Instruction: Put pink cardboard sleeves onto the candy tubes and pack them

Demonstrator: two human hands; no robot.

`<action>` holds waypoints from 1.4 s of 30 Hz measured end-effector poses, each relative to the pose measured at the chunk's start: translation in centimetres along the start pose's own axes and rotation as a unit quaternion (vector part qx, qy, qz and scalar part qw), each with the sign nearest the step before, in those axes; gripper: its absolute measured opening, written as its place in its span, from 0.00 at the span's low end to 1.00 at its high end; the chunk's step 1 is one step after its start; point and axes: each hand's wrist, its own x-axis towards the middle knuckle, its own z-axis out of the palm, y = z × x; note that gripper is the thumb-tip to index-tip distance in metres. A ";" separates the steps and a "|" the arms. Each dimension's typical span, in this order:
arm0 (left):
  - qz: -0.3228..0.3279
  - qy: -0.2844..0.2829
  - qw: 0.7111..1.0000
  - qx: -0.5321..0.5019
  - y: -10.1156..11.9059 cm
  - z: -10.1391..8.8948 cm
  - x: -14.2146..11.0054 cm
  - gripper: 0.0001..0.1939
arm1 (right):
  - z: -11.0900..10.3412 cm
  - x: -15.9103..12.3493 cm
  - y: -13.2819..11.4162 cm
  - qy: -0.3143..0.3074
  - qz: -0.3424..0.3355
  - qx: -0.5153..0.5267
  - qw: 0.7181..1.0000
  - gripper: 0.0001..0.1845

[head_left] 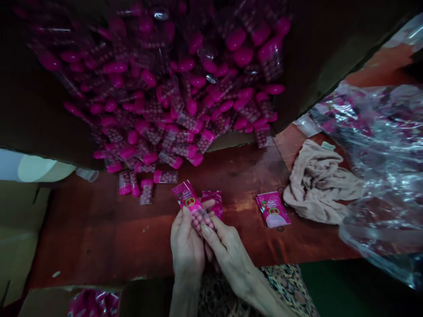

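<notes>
Both my hands are closed on one small clear container of pink candy balls point(201, 217), tilted just above the table. A printed pink wrapper sleeve point(185, 193) covers its upper part. My left hand point(188, 246) grips it from the left, thumb up against the sleeve. From the right, my right hand point(229, 248) pinches the ball-filled lower end between thumb and fingers. Behind my right fingers, another pink wrapper point(216, 206) lies on the table. A small stack of flat pink wrappers point(272, 209) rests farther right.
A large cardboard box point(307, 57) spills pink-capped candy containers point(187, 149) onto the brown table point(109, 237). To the right are a crumpled beige cloth point(320, 185) and a clear plastic bag point(390, 176). A lower box point(46, 304) holds pink packets point(94, 303).
</notes>
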 end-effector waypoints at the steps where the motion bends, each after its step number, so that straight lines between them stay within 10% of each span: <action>1: -0.001 0.005 1.000 -0.009 0.0 -0.1 0.1 0.14 | 0.0 -0.1 0.0 0.010 -0.002 -0.012 1.000 0.16; 36: 0.001 0.087 0.996 -0.035 0.7 0.7 1.8 0.13 | 0.8 0.7 0.2 0.082 -0.190 -0.080 0.975 0.24; 42: -0.028 0.082 0.995 -0.050 0.7 1.0 2.0 0.14 | -0.1 1.1 0.4 0.014 -0.126 -0.012 0.992 0.21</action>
